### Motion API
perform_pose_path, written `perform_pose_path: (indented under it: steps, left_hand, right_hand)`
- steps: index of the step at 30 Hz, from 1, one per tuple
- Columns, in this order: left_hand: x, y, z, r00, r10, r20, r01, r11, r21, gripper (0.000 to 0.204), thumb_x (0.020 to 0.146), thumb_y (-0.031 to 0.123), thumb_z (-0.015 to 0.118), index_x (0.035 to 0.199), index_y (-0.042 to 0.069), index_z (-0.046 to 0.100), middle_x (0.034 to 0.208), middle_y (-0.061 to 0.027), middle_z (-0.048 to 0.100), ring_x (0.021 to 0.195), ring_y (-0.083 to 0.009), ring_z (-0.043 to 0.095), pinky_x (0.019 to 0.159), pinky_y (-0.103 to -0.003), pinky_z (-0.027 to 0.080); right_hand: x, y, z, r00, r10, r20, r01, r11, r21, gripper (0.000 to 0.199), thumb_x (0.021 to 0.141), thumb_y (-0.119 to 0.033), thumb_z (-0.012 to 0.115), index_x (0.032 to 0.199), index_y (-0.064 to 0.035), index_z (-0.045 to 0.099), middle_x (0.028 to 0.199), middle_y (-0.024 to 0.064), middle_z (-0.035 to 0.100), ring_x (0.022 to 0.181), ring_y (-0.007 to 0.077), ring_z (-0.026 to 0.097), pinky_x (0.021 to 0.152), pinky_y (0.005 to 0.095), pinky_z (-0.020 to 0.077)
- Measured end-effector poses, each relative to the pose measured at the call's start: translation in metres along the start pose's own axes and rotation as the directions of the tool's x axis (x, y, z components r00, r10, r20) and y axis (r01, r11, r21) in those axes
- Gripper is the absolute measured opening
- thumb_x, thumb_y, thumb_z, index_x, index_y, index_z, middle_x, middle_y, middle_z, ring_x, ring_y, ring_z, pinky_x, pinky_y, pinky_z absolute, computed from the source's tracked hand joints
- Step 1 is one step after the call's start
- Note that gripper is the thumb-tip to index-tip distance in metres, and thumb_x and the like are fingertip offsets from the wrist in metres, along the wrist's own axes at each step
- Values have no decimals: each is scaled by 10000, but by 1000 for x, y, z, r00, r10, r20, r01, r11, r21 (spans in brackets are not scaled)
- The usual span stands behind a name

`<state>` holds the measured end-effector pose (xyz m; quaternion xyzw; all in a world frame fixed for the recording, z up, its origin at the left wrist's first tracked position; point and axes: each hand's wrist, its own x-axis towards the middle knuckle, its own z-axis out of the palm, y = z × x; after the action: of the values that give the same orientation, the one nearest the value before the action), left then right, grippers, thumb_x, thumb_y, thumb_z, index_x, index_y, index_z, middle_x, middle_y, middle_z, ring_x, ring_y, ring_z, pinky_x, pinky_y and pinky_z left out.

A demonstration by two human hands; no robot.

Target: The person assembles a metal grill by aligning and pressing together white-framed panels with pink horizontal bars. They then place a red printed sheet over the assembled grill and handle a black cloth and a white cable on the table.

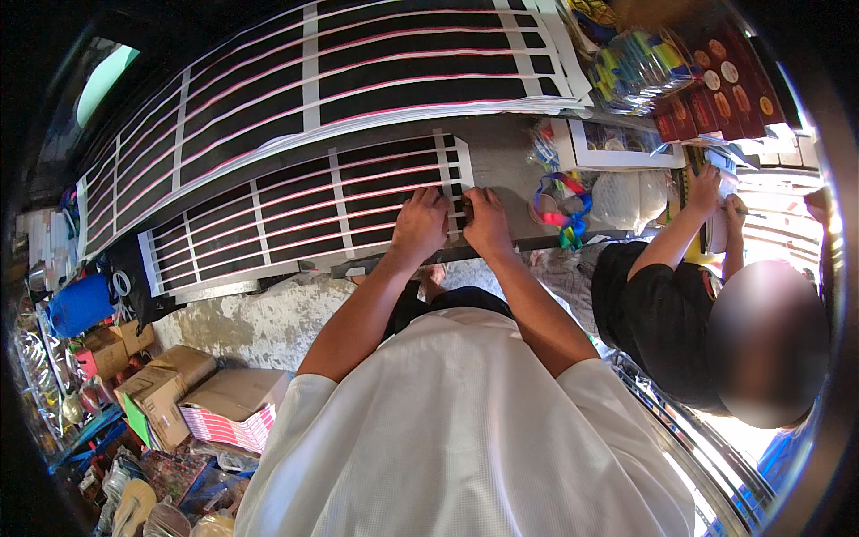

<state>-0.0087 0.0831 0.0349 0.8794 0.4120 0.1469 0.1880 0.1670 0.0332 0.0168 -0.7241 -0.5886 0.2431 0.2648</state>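
Pinching striped sheet [304,219] edge (2 hands) under fingers [447,208].

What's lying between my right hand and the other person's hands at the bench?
In the head view, between your right hand and the other person's hands: colourful cord loops and a whitish bag.

A grey worktop [501,166] runs across the upper middle of the frame. Below it, at centre left, a rough, mottled concrete wall [259,327] drops to a crowded floor. Brown cardboard boxes [170,380] crowd the lower left of the frame, with a blue container [79,304] at the far left edge. A pale green opening [106,76] glows in the upper left. Strong daylight washes out the right edge, over slatted metal bars [716,456] at lower right.
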Motion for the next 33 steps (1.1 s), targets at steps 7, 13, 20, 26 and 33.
perform_pose_path:
  steps: [7, 13, 20, 26, 33]
  left_hand:
    - [28, -2, -4, 977, 91, 195, -120, 983, 143, 309, 822, 137, 795, 1078, -21, 725, 1135, -180, 693, 1170, -352, 682, 966, -466, 621]
    - [45, 1, 1, 947, 124, 298, -196, 955, 224, 250, 854, 168, 806, 1043, 7, 775, 1128, -144, 727, 1145, -296, 703, 936, -428, 632]
    - [44, 0, 0, 940, 166, 298, -231, 952, 200, 213, 895, 142, 751, 1053, 0, 769, 1118, -147, 733, 1136, -305, 715, 928, -444, 635]
    - [41, -9, -5, 938, 95, 333, -148, 979, 139, 257, 889, 145, 767, 1081, -21, 725, 1127, -193, 703, 1205, -358, 681, 1036, -456, 600]
    - [47, -7, 0, 927, 150, 345, -209, 968, 139, 307, 875, 150, 777, 1116, -32, 718, 1144, -183, 704, 1190, -356, 680, 1029, -459, 599]
  right_hand:
    - [1, 2, 0, 995, 80, 59, -80, 997, 6, 457, 797, 40, 734, 1233, -22, 611, 1247, 269, 658, 1237, 510, 618, 1059, 567, 531]
    - [7, 13, 5, 990, 28, 139, -27, 1000, -6, 376, 858, 9, 705, 1224, -3, 619, 1245, 263, 675, 1256, 517, 601, 1124, 582, 488]
    - [5, 15, 11, 998, 4, 69, -3, 1000, -3, 358, 857, 19, 686, 1208, -15, 625, 1241, 248, 669, 1274, 501, 589, 1132, 571, 480]
    - [8, 18, 11, 989, 95, 114, -101, 994, 46, 368, 836, 20, 702, 1195, -28, 636, 1254, 256, 648, 1266, 498, 597, 1095, 579, 494]
    - [5, 18, 14, 999, 11, 30, -13, 998, 54, 315, 853, 15, 684, 1164, -16, 641, 1212, 262, 652, 1195, 509, 623, 1040, 573, 515]
